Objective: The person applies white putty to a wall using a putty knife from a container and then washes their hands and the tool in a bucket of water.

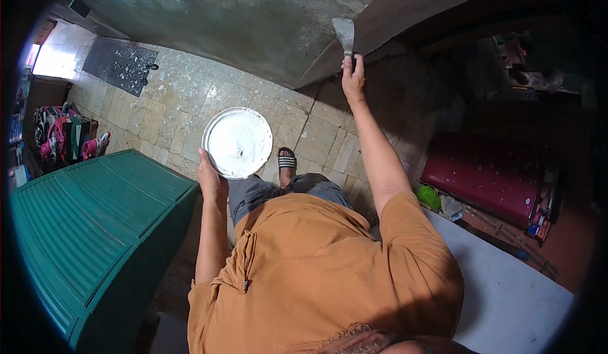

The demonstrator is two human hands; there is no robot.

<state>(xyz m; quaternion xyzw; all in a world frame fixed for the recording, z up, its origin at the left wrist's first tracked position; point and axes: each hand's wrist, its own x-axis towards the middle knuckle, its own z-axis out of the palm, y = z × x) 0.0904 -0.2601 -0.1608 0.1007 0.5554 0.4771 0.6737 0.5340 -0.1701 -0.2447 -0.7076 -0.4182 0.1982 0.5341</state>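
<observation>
My right hand (pixel 354 82) is stretched out ahead, its fingers closed round the handle of a putty knife (pixel 344 34). The knife's wide grey blade lies against or very close to the grey plastered wall (pixel 253 21), near the wall's corner edge; I cannot tell whether it touches. At waist height my left hand (pixel 211 177) grips the rim of a round, shallow white container (pixel 238 143). White paste fills it, with a small raised lump in the middle. Part of the left hand's fingers is hidden beneath the container.
A green ribbed cabinet (pixel 107 208) stands close on my left. At right are a dark red glossy piece of furniture (pixel 484 180) and a pale flat surface (pixel 513 284). White spatters dot the tiled floor (pixel 183 88) and a dark mat (pixel 120 63). Pink-and-black items (pixel 66 135) lie far left.
</observation>
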